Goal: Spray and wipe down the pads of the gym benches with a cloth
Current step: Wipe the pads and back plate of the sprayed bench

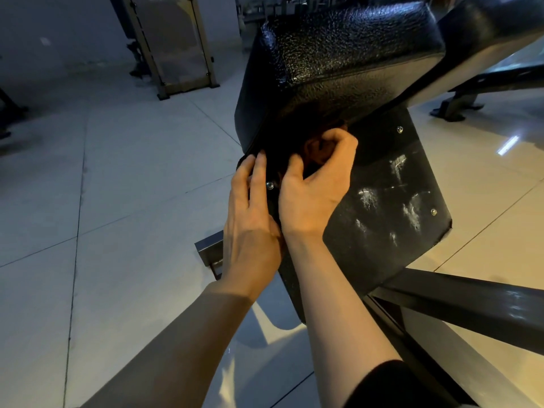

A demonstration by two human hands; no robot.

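A black textured bench pad [347, 45] fills the upper middle of the head view. Below it a second pad is tipped up and shows its black underside board [391, 184], which has scuff marks and screws. My right hand [315, 184] reaches into the dark gap between the two pads, fingers curled round what looks like a dark cloth [294, 142]; the cloth is hard to make out in the shadow. Just to its left, my left hand [250, 219] rests with straight fingers on the left edge of the tipped pad. No spray bottle is in view.
The bench's dark steel frame [459, 301] runs out to the lower right, with a foot bar [210, 248] behind my left wrist. Pale floor tiles [117, 201] spread out to the left. Another machine [173, 45] stands at the back, with a further bench leg [459, 104] at right.
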